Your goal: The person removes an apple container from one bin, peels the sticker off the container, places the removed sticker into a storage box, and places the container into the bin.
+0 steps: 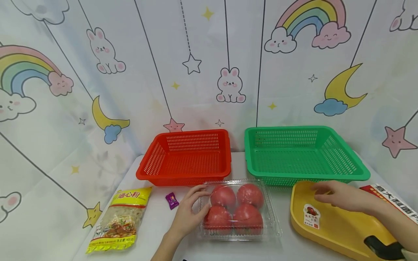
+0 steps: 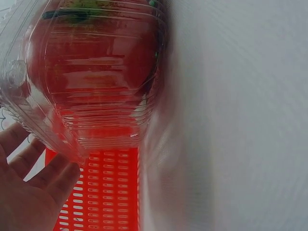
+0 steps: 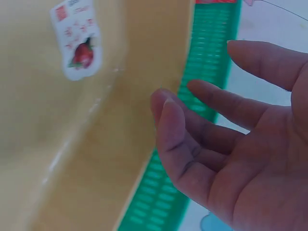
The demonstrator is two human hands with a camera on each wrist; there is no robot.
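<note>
A clear plastic clamshell box (image 1: 271,232) with several tomatoes (image 1: 249,195) sits in the middle of the white table. My left hand (image 1: 188,214) is at the box's left side, its fingers reaching the lid's edge. In the left wrist view those fingers (image 2: 60,171) look fairly straight, right at the clear rim. Above the far end of a yellow tray (image 1: 339,226) hovers my right hand (image 1: 343,195), with loosely bent fingers and nothing held. A fruit-printed sticker (image 3: 79,41) is stuck on the tray's inside.
Behind stand a red basket (image 1: 192,163) and a green basket (image 1: 290,159). A yellow pasta bag (image 1: 121,219) lies at left, and a small purple packet (image 1: 171,201) lies near the red basket. A red and white package (image 1: 388,199) is partly behind the right arm.
</note>
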